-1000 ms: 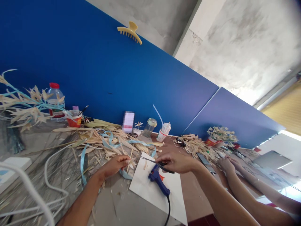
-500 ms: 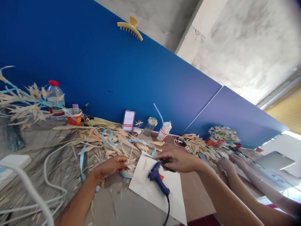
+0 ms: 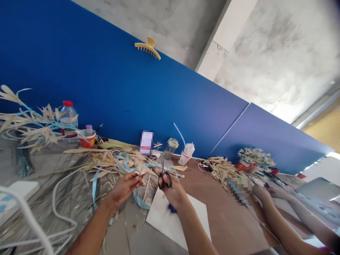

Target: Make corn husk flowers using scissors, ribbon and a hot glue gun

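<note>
Between the fingertips of my left hand [image 3: 128,187] is a small pale flower [image 3: 140,170] that looks made of dried husk. My right hand [image 3: 174,193] grips black-handled scissors [image 3: 165,179], thumb and fingers at the loops, blades pointing up. The scissors are apart from the flower, a little to its right. Under my right forearm lies a white sheet [image 3: 196,209]. A blue glue gun [image 3: 172,208] rests on it, mostly hidden by my wrist. Behind both hands spreads a heap of dried husk strips [image 3: 108,157] with a light blue ribbon [image 3: 140,202] running through it.
Along the blue partition [image 3: 111,81] stand a red-capped bottle [image 3: 68,122], a red paper cup [image 3: 87,141], a phone [image 3: 146,142], a glass jar [image 3: 170,148] and a white cup [image 3: 187,154]. A white cable [image 3: 54,198] loops at left. Another person's hands [image 3: 261,194] work at right.
My right hand has lifted the scissors off the white sheet and swung them left, blades up. My left hand has raised the flower slightly. The view has tilted a little upward.
</note>
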`<act>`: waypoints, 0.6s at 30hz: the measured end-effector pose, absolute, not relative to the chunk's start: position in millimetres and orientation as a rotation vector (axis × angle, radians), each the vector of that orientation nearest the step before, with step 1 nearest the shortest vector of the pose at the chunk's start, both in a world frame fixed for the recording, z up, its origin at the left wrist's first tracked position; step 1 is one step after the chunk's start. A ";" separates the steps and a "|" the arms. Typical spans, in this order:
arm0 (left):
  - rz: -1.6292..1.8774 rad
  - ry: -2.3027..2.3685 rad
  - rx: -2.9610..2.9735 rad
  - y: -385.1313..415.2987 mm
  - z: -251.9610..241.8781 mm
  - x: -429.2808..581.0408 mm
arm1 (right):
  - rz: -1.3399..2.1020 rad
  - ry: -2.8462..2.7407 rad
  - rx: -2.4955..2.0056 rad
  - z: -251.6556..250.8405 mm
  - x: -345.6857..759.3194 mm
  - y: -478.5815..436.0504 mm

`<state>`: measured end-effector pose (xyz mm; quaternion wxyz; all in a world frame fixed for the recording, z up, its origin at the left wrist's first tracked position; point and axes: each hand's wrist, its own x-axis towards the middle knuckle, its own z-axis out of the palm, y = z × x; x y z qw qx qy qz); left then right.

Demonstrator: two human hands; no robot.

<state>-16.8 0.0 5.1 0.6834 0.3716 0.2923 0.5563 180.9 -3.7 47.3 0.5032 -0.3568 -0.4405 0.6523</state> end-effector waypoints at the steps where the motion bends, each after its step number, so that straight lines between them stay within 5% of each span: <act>1: 1.256 0.658 0.823 0.2 5.9 -16.9 | 1.581 -1.028 -0.839 46.1 179.0 0.2; 18: 1.391 0.818 0.867 5.8 6.5 -14.3 | 1.655 -0.888 -0.788 9.4 159.3 28.7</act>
